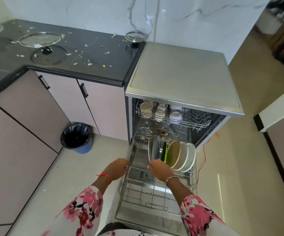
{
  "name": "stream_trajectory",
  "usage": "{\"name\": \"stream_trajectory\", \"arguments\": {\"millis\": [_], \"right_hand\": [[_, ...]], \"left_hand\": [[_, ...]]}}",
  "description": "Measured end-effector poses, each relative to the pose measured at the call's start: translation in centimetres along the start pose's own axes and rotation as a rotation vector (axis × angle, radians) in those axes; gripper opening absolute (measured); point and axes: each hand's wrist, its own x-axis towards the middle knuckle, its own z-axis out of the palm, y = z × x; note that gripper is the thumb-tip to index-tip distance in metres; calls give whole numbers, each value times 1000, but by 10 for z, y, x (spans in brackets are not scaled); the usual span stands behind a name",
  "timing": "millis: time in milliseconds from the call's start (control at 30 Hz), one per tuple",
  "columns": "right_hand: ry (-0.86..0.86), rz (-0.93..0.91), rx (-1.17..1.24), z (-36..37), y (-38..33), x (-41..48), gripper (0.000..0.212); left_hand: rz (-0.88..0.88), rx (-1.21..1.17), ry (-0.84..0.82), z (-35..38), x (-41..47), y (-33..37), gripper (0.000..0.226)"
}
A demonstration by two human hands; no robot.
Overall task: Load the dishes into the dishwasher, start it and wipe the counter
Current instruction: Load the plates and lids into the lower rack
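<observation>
The dishwasher stands open, its door folded down and the lower rack pulled out over it. Several plates stand on edge in the lower rack, among them a green one. My left hand grips the rack's left rim. My right hand reaches in at the near edge of the plates; whether its fingers hold one is hidden. Cups and bowls sit in the upper rack. The dark counter at left is strewn with food scraps.
Three glass lids lie on the counter, one near the dishwasher. A blue bin with a black liner stands on the floor left of the dishwasher. A red cord trails on the floor at right.
</observation>
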Motion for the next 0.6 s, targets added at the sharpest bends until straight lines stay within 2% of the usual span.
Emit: {"name": "stream_trajectory", "arguments": {"millis": [167, 300, 533, 600], "right_hand": [[-7, -63, -37, 13, -36, 17, 35], [-25, -114, -52, 26, -90, 38, 28], [53, -198, -50, 45, -235, 126, 27], [91, -202, -62, 44, -274, 149, 32]], "left_hand": [[6, -19, 43, -15, -12, -33, 34], [-36, -28, 63, -35, -22, -83, 36], [-115, -46, 119, -112, -45, -230, 38], [-132, -77, 154, -141, -49, -267, 52]]}}
